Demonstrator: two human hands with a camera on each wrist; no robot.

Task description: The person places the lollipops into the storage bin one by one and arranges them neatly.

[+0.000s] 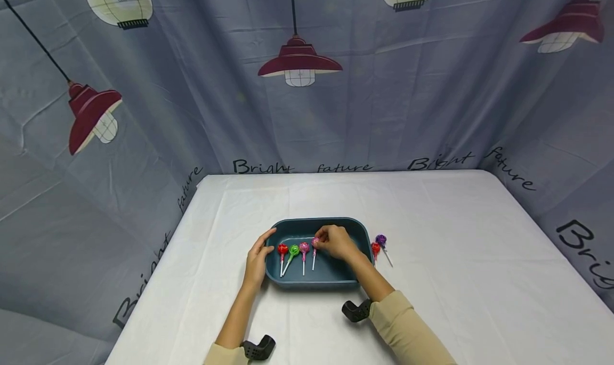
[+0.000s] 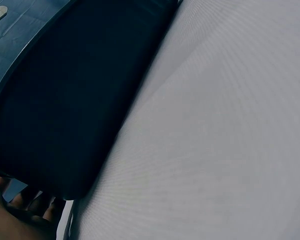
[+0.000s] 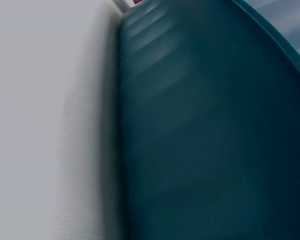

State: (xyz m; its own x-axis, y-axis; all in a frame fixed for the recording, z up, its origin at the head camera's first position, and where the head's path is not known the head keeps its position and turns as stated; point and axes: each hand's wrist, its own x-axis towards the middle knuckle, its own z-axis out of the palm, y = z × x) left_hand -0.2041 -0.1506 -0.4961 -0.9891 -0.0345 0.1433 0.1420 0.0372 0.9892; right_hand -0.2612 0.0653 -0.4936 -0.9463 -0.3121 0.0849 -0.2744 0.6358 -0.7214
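Note:
In the head view, my right hand (image 1: pixel 338 242) pinches the head of a pink lollipop (image 1: pixel 314 254) over the dark teal tray (image 1: pixel 336 284), its white stick pointing toward me. To its left inside the tray lie a red lollipop (image 1: pixel 282 250), a green lollipop (image 1: pixel 294 250) and another pink lollipop (image 1: pixel 304 248), side by side. My left hand (image 1: pixel 256 261) holds the tray's left end, thumb at the rim. In the left wrist view, fingers of the left hand (image 2: pixel 20 217) show at the tray's end (image 2: pixel 75 110). The right wrist view shows mainly the tray wall (image 3: pixel 200 130).
Outside the tray's right end, a purple lollipop (image 1: pixel 381 241) and a red lollipop (image 1: pixel 376 249) lie on the white-covered table (image 1: pixel 431 210). A grey curtain (image 1: pixel 364 114) printed with lamps stands behind the table and at both sides.

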